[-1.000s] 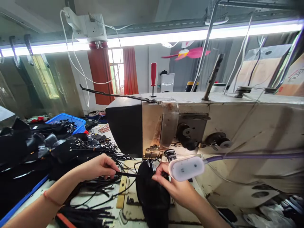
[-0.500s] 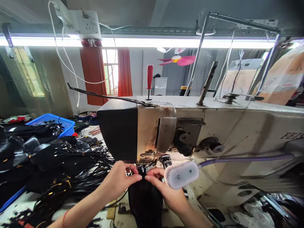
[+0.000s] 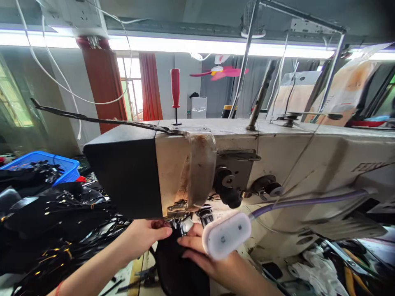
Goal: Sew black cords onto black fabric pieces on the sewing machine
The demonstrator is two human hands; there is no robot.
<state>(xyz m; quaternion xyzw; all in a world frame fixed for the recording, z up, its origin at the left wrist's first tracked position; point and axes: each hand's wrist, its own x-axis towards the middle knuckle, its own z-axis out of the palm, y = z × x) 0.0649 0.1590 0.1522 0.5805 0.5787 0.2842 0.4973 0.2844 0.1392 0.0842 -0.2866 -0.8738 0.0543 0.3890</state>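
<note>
A black fabric piece (image 3: 182, 267) lies under the needle area of the sewing machine (image 3: 174, 170) and hangs down toward me. At its upper left edge, close to the presser foot (image 3: 175, 225), my left hand (image 3: 146, 236) is closed, thumb against fingers, pinching the fabric. My right hand (image 3: 205, 250) rests on the upper right part of the piece with fingers stretched out and slightly apart. A white lamp (image 3: 227, 235) on a purple flexible neck hides part of that hand. The needle itself cannot be made out.
Black straps and pieces (image 3: 68, 230) are heaped at the left, by a blue basket (image 3: 66, 166). A red screwdriver (image 3: 175, 88) stands on the machine head. Scissors (image 3: 348, 259) and crumpled white plastic (image 3: 321, 267) lie at the lower right.
My view has shifted closer and to the right. My right hand has gone from a pinch to fingers laid out on the fabric. My left hand still pinches the edge.
</note>
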